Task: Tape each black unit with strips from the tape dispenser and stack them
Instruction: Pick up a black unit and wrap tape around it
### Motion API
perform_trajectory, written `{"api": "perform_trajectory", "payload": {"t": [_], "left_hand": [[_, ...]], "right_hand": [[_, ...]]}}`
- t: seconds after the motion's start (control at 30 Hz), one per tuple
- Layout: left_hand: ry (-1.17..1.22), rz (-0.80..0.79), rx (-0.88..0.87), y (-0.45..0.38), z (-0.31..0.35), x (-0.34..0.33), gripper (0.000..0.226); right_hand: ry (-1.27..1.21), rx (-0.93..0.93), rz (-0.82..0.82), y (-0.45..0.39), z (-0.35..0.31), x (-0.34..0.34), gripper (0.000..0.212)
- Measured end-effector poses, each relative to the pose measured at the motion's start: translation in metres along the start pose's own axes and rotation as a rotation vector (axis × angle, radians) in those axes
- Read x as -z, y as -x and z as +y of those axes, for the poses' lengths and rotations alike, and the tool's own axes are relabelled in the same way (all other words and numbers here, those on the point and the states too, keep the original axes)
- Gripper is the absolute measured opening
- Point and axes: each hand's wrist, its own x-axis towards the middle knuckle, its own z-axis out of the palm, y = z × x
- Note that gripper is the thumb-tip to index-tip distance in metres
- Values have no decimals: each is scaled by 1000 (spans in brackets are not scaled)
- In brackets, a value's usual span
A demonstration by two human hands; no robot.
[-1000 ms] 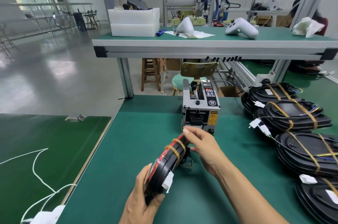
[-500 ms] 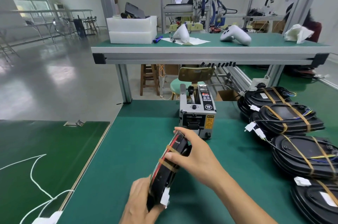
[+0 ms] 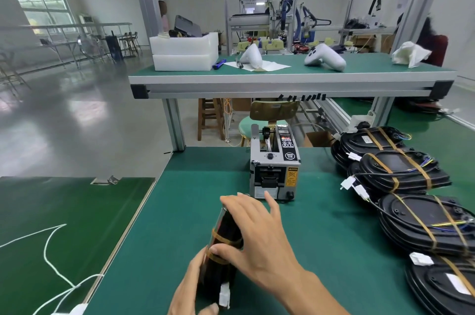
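Black unit (image 3: pixel 223 245) held on edge above the near middle of the green tabletop (image 3: pixel 321 224), thin side up, two amber tape bands (image 3: pixel 223 239) wrapped across it. Left hand (image 3: pixel 191 289) underneath at the near end, fingers curled up around the lower edge, beside a white connector (image 3: pixel 224 294) hanging at the unit's near end. Right hand (image 3: pixel 257 235) laid over the top and right face, fingers spread and bent over the rim, thumb pressed on the nearer tape band. Tape dispenser (image 3: pixel 274 168) standing just beyond the hands, grey box with a black slot on its near face, a yellow warning label at the right and a black control panel on top; whether a strip is waiting in the slot: cannot tell. Stack of taped black units (image 3: pixel 401 173) at the right side of the tabletop, overlapping from far to near, each crossed by amber bands, wires and white plugs (image 3: pixel 354 186) trailing off their left edges. Second green surface (image 3: pixel 51 224) lower at the left with a white cord (image 3: pixel 48 250) across it. Raised bench (image 3: pixel 282 75) farther back, carrying white foam blocks (image 3: pixel 185 55) and white controllers (image 3: pixel 325 59).
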Motion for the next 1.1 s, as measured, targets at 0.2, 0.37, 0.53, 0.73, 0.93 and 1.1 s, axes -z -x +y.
{"api": "perform_trajectory", "payload": {"t": [0.2,0.37,0.53,0.73,0.93,1.1], "left_hand": [[6,153,43,-12,1,-11,53],[60,197,46,-11,-3,-12,54],[16,194,-39,-9,-11,-9,79],[85,78,-18,-13,-37,-11,97],[23,-9,186,-21,-98,-19,106],[2,-53,208,-26,-134,-18,108]], "right_hand": [[169,173,25,7,-25,3,75],[-223,68,288,-4,-15,12,44],[-531,-895,380,-36,58,13,19],[-471,-1134,315,-57,86,-10,21],[-536,-1193,358,-71,89,-20,18],[-625,-1240,446,-81,95,-25,20]]}}
